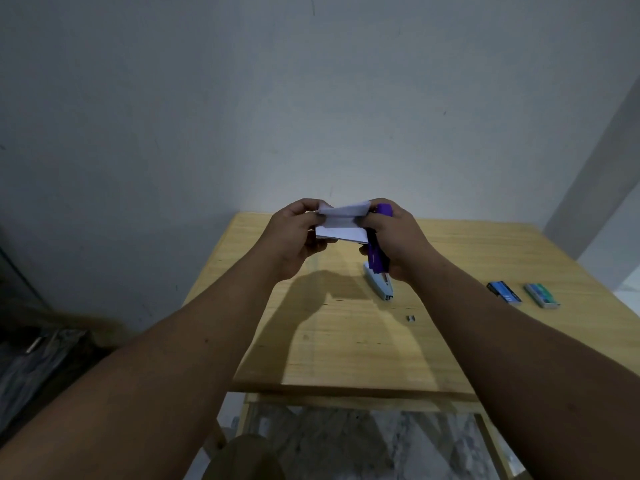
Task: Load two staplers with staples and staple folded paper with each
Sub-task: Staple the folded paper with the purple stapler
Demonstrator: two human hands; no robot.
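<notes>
Your left hand (pixel 294 237) pinches the left end of the folded paper (pixel 341 221) between curled fingers and thumb, raised above the table (pixel 346 341). Your right hand (pixel 394 237) wraps its fingers round the purple stapler (pixel 377 258), gripping it upright, nose at the top. The paper's right edge meets the stapler's nose just beside your right fingertips; whether it sits inside the mouth cannot be told. Directly below your right hand, a pale blue stapler (pixel 379 284) lies flat on the table, partly hidden by the purple one. A small strip of staples (pixel 411 318) lies on the wood nearer you, apart from the blue stapler. Farther right, well apart from your hands, two staple boxes rest side by side: a dark blue box (pixel 504 292) and a green box (pixel 542 295). Both forearms reach forward from the lower corners. A plain wall (pixel 311 98) stands behind the table.
</notes>
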